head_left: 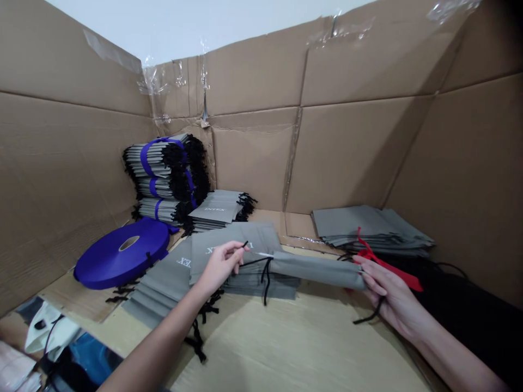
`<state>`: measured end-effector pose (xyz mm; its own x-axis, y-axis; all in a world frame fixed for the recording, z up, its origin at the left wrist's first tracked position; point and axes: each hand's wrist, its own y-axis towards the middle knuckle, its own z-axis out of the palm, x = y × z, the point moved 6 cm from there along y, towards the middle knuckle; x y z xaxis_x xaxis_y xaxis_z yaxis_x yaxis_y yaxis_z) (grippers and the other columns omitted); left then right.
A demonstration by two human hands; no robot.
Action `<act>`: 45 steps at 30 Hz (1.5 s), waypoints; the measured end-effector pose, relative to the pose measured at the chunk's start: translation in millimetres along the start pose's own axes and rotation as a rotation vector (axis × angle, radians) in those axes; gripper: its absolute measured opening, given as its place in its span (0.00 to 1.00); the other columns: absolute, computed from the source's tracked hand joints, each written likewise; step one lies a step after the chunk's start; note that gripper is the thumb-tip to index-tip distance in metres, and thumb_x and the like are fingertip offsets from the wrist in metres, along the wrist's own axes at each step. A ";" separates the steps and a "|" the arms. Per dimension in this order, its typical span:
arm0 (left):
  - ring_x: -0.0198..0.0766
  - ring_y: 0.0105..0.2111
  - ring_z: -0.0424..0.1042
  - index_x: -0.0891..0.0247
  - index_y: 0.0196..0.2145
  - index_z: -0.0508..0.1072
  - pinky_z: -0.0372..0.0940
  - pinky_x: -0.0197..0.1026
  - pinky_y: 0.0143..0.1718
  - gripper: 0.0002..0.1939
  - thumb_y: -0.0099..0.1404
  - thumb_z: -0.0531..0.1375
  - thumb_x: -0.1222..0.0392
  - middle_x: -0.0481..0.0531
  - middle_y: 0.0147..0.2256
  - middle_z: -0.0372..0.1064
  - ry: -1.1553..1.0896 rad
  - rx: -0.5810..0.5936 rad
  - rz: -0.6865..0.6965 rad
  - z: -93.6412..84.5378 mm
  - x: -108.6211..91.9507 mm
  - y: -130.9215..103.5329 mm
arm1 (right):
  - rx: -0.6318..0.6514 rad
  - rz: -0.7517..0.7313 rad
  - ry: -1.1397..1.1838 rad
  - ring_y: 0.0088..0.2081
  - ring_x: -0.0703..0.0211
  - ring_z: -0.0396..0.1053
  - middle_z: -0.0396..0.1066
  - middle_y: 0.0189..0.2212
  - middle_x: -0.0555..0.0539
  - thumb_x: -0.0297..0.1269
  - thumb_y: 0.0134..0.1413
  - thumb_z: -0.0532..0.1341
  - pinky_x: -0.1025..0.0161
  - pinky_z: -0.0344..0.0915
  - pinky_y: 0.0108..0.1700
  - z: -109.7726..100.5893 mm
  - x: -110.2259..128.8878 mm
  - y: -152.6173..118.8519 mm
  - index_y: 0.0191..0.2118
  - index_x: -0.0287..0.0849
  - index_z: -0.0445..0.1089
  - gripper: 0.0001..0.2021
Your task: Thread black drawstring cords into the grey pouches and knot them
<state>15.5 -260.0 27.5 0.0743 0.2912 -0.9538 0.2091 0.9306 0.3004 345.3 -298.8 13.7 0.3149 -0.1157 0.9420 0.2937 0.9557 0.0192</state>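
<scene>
A grey fabric pouch [316, 268] is stretched sideways above the table, seen nearly edge-on. My left hand [224, 262] pinches a black cord that runs to the pouch's left end, where more black cord hangs down. At the right end of the pouch, my right hand [388, 291] grips its edge, and a black cord end dangles below the fingers. Behind and below my left hand lie grey pouches [235, 237] with white lettering. Another fanned stack of pouches [157, 288] with black cords is to their left.
A purple ribbon roll [108, 256] lies at the left, before bundled pouches [157, 185] tied with purple ribbon. A small INTEX stack [214, 209] stands behind. Grey pieces [359, 223], a red strip [398, 272] and black cords [461, 310] are at the right. Cardboard walls [253, 158] surround the table [302, 348].
</scene>
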 end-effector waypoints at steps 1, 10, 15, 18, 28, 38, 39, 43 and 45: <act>0.28 0.16 0.60 0.67 0.32 0.72 0.54 0.31 0.19 0.16 0.57 0.60 0.49 0.46 0.20 0.63 0.059 0.028 0.005 3.8 0.1 -1.3 | 0.037 -0.003 0.029 0.15 0.76 0.43 0.50 0.14 0.59 0.41 0.33 0.72 0.81 0.55 0.17 1.9 -0.7 -0.2 0.36 0.38 0.74 0.20; 0.31 0.17 0.62 0.67 0.32 0.69 0.59 0.33 0.22 0.18 0.58 0.58 0.46 0.46 0.17 0.64 0.038 0.038 -0.006 14.0 1.4 -3.5 | 0.094 -0.019 0.012 0.15 0.73 0.44 0.51 0.12 0.59 0.42 0.37 0.70 0.76 0.51 0.15 8.7 -3.7 -3.5 0.37 0.38 0.73 0.19; 0.31 0.17 0.63 0.67 0.31 0.69 0.58 0.33 0.21 0.18 0.57 0.58 0.46 0.46 0.17 0.65 0.014 0.030 -0.017 12.9 4.3 -1.9 | 0.130 -0.011 -0.094 0.15 0.72 0.46 0.53 0.10 0.57 0.43 0.36 0.70 0.75 0.48 0.16 14.1 -5.1 -6.3 0.35 0.37 0.74 0.19; 0.31 0.17 0.63 0.67 0.30 0.69 0.58 0.33 0.21 0.16 0.57 0.59 0.48 0.47 0.17 0.66 0.007 0.020 -0.019 12.3 4.6 -1.6 | 0.142 -0.017 -0.124 0.15 0.73 0.47 0.54 0.10 0.57 0.44 0.35 0.70 0.74 0.50 0.18 15.0 -4.7 -6.5 0.34 0.37 0.74 0.18; 0.33 0.19 0.68 0.68 0.34 0.72 0.62 0.35 0.25 0.10 0.54 0.60 0.60 0.51 0.22 0.73 0.019 -0.043 -0.006 6.1 3.5 -1.1 | 0.168 -0.061 -0.242 0.16 0.72 0.49 0.59 0.14 0.55 0.44 0.36 0.70 0.71 0.50 0.19 11.5 -3.1 -3.4 0.34 0.38 0.75 0.18; 0.36 0.35 0.70 0.65 0.28 0.74 0.63 0.36 0.38 0.08 0.54 0.63 0.57 0.50 0.31 0.73 -0.254 -0.353 0.095 -26.8 -14.9 -5.5 | 0.225 -0.078 -0.305 0.18 0.71 0.50 0.58 0.15 0.56 0.48 0.40 0.67 0.69 0.52 0.21 8.6 -7.5 3.3 0.39 0.37 0.72 0.22; 0.35 0.32 0.69 0.64 0.28 0.73 0.63 0.36 0.37 0.07 0.54 0.63 0.57 0.48 0.29 0.71 -0.404 -0.334 0.076 -30.4 -16.0 -4.7 | 0.231 -0.078 -0.299 0.18 0.70 0.51 0.57 0.15 0.57 0.48 0.41 0.67 0.69 0.52 0.22 8.1 -8.1 3.9 0.39 0.37 0.71 0.22; 0.30 0.19 0.64 0.62 0.29 0.72 0.65 0.46 0.39 0.09 0.60 0.59 0.54 0.41 0.17 0.62 -0.761 0.022 -0.040 -26.4 -26.2 -2.6 | 0.258 -0.066 -0.269 0.18 0.71 0.51 0.58 0.15 0.57 0.46 0.42 0.67 0.68 0.55 0.23 8.5 -9.7 5.0 0.40 0.37 0.70 0.21; 0.33 0.19 0.66 0.63 0.33 0.73 0.64 0.49 0.41 0.16 0.63 0.54 0.49 0.45 0.19 0.66 -0.636 0.168 -0.045 -22.3 -32.3 -3.9 | 0.277 -0.066 -0.256 0.18 0.71 0.51 0.58 0.15 0.57 0.45 0.43 0.67 0.68 0.55 0.24 10.8 -8.9 3.6 0.40 0.37 0.70 0.20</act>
<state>-9.5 -268.0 57.0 0.6126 0.0175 -0.7902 0.3712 0.8763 0.3072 333.9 -291.4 9.1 0.0576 -0.1412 0.9883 0.0399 0.9895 0.1390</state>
